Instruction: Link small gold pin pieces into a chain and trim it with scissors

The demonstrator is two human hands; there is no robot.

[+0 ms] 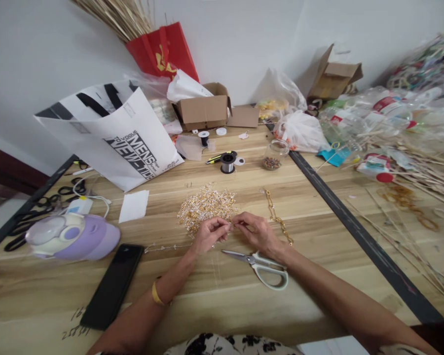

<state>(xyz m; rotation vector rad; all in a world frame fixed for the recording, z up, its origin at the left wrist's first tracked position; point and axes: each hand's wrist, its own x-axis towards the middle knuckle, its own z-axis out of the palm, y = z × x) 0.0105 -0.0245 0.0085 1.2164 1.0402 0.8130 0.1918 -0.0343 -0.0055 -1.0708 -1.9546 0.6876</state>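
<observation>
Over the middle of the table, my left hand [211,235] and my right hand [258,232] meet with thumbs and fingertips pinched close together. What they pinch is too small to make out. Right behind them lies a loose pile of gold and clear beads or beaded pieces [205,206]. A thin beaded strand [166,248] stretches along the wood toward my left wrist, where its end is hidden. Scissors with white handles [268,270] rest below my right hand, partly under the wrist. Beyond that hand is a gold chain [277,217].
Spools of wire [228,162], a cutter knife [215,158] and a glass jar of beads [274,157] stand farther back. At left are a purple-white bottle [74,236], a black phone [113,286] and a white bag [114,138]. Plastic bottles [385,113] crowd the right.
</observation>
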